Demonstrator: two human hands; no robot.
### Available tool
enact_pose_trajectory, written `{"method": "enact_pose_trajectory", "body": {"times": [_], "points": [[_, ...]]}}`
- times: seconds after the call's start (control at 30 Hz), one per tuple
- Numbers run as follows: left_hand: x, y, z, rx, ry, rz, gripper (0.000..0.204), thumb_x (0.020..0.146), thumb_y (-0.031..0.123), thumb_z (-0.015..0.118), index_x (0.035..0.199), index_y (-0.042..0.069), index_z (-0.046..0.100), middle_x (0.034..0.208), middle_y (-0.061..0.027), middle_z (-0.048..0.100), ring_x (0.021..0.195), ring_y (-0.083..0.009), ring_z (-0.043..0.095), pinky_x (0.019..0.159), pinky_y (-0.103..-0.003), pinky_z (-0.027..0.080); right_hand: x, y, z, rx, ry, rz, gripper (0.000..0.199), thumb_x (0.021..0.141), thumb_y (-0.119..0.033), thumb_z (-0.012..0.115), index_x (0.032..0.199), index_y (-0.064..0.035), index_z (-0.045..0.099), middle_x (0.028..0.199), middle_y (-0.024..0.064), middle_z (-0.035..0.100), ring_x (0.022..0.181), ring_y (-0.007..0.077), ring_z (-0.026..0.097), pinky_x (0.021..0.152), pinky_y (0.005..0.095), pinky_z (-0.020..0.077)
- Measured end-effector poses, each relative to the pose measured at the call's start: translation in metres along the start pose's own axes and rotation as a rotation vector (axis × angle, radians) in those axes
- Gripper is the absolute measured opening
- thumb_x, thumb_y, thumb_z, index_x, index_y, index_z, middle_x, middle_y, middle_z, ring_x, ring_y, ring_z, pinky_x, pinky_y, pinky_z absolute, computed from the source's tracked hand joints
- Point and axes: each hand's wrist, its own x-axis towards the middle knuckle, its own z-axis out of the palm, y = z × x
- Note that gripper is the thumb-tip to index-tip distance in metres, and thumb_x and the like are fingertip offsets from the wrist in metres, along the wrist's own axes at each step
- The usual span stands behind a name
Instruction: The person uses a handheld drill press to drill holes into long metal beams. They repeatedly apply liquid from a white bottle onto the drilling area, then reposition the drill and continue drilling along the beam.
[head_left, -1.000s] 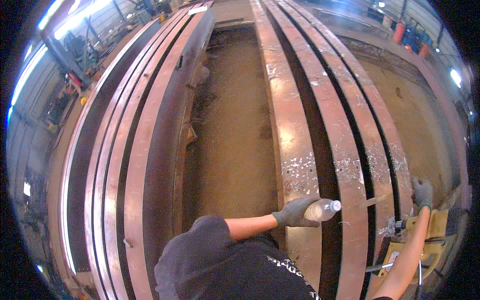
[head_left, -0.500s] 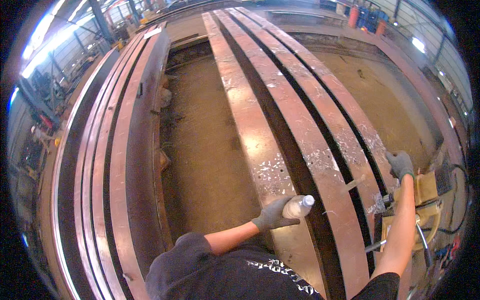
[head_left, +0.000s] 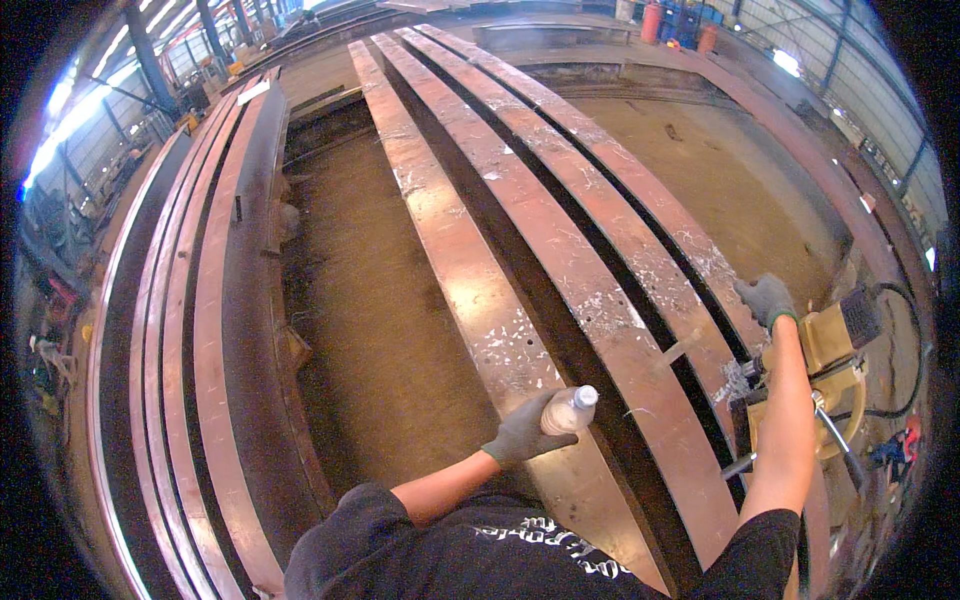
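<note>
A clear plastic bottle [head_left: 567, 412] with a white cap is gripped in my left hand [head_left: 525, 430], which wears a grey glove. It is held over a reddish-brown steel beam [head_left: 460, 275] strewn with pale metal shavings. My right hand [head_left: 768, 300], also gloved, is over the rightmost beam, just beyond a yellow drilling machine [head_left: 838, 395]. Its fingers are curled, and what they hold, if anything, is hidden. My right forearm passes in front of part of the machine. Shavings [head_left: 735, 382] are heaped by the machine's tool end.
Dark gaps separate the parallel beams. Another group of long beams [head_left: 215, 290] stands to the left, across a brown floor strip [head_left: 370, 300]. A black cable [head_left: 915, 370] loops out from the machine. Red and blue containers [head_left: 680, 25] stand at the far right.
The whole scene has shifted left in view, and more of the drilling machine shows. My left hand keeps its hold on the bottle; my right hand stays near the machine.
</note>
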Motion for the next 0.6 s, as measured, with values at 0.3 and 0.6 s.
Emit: {"method": "enact_pose_trajectory", "body": {"times": [0.3, 0.6], "points": [[0.011, -0.038, 0.020, 0.102, 0.045, 0.010, 0.088, 0.071, 0.047, 0.093, 0.138, 0.005, 0.054, 0.130, -0.0184, 0.067, 0.122, -0.0343, 0.064, 0.104, -0.047, 0.051, -0.059, 0.015, -0.100, 0.525, 0.462, -0.169, 0.039, 0.097, -0.036, 0.065, 0.088, -0.0003, 0.076, 0.083, 0.0110, 0.074, 0.085, 0.0152, 0.068, 0.076, 0.0321, 0.0515], [0.011, -0.035, 0.018, -0.088, 0.057, 0.108, 0.085, 0.075, 0.032, 0.092, 0.140, 0.002, 0.048, 0.129, -0.0142, 0.064, 0.119, -0.0277, 0.062, 0.104, -0.042, 0.049, -0.045, 0.006, -0.090, 0.181, 0.513, -0.118, 0.060, 0.096, -0.055, 0.055, 0.105, 0.0002, 0.075, 0.082, 0.0127, 0.072, 0.069, 0.0218, 0.063, 0.073, 0.0414, 0.0508]]}}
